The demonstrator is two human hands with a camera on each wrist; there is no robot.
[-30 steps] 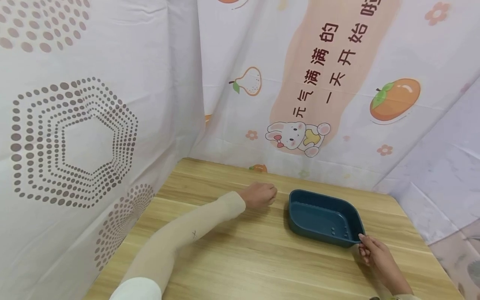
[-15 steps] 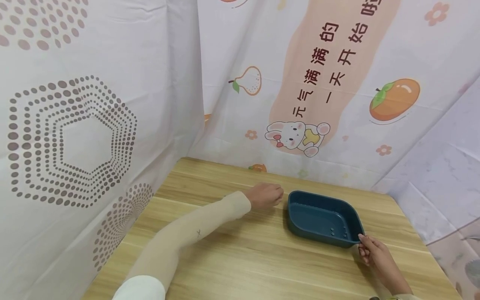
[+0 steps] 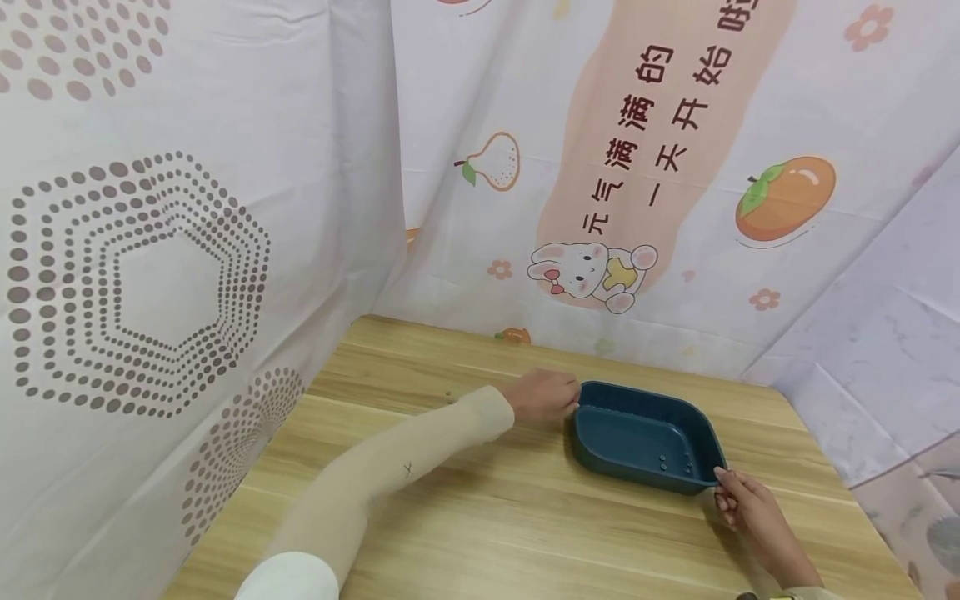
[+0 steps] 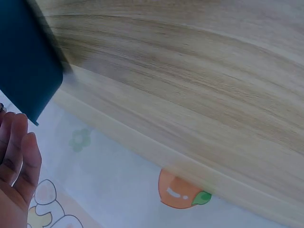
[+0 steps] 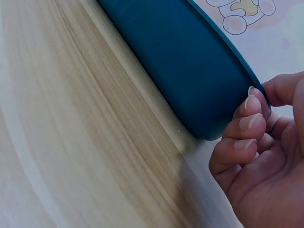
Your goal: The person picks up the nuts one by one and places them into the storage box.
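A dark teal tray [image 3: 637, 477] with rounded corners sits on the wooden table. Its near right corner is pinched between thumb and fingers of my right hand [image 3: 757, 512]; the right wrist view shows the other fingers curled beneath the rim. Over the tray's left end is my left hand [image 3: 542, 394], its fingertips by the rim. A small dark metal piece [image 4: 1, 108], seemingly a nut, shows at its fingertips at the edge of the left wrist view, mostly cut off. Several small metal nuts [image 3: 663, 467] lie in the tray's right part.
Tiny dark pieces [image 3: 448, 394] lie on the wooden table [image 3: 465, 517] behind the left sleeve. A printed curtain [image 3: 480, 217] hangs along the table's back edge, and a dotted curtain [image 3: 315, 208] borders the left side.
My left hand has moved right, from beside the tray to its left rim. Tiny pieces on the table now show behind the sleeve. My right hand keeps its hold on the tray corner.
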